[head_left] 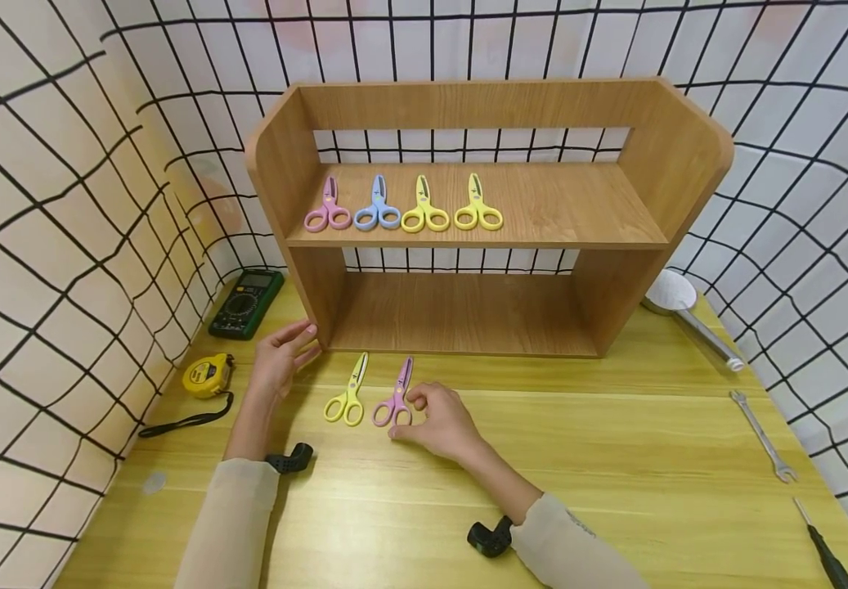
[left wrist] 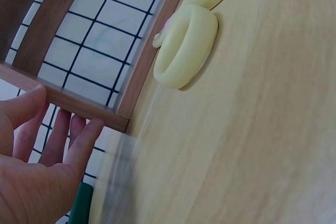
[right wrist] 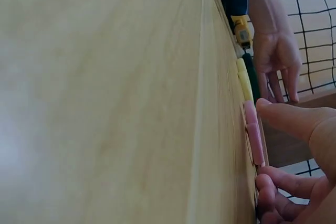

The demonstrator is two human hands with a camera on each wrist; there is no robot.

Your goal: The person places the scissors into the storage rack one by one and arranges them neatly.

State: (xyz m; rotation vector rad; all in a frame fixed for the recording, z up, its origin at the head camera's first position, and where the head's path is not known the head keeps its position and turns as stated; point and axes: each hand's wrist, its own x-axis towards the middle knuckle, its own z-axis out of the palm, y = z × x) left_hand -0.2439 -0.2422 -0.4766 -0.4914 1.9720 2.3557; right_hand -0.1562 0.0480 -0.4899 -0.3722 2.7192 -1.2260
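Observation:
My left hand [head_left: 281, 358] touches the lower left front edge of a two-tier wooden shelf [head_left: 478, 244], fingers mostly straight in the left wrist view. Yellow scissors [head_left: 355, 383] lie on the table in front of the shelf, blades pointing at it. Beside them, to the right, lie purple scissors [head_left: 400, 393]. My right hand [head_left: 444, 421] is at their handles, thumb and fingers spread to either side of the pinkish handle loops [right wrist: 253, 129] without a visible pinch. Pink [head_left: 330, 204], blue [head_left: 378, 206] and two yellow scissors [head_left: 424, 209] lie in a row on the upper tier.
Left of the shelf lie a green multimeter [head_left: 247, 304] and a yellow tape measure [head_left: 207, 375] with a black strap. At the right are a metal ladle [head_left: 688, 311], a wrench [head_left: 764, 436] and a screwdriver [head_left: 826, 550]. Grid-patterned cloth [head_left: 63, 270] walls the table in.

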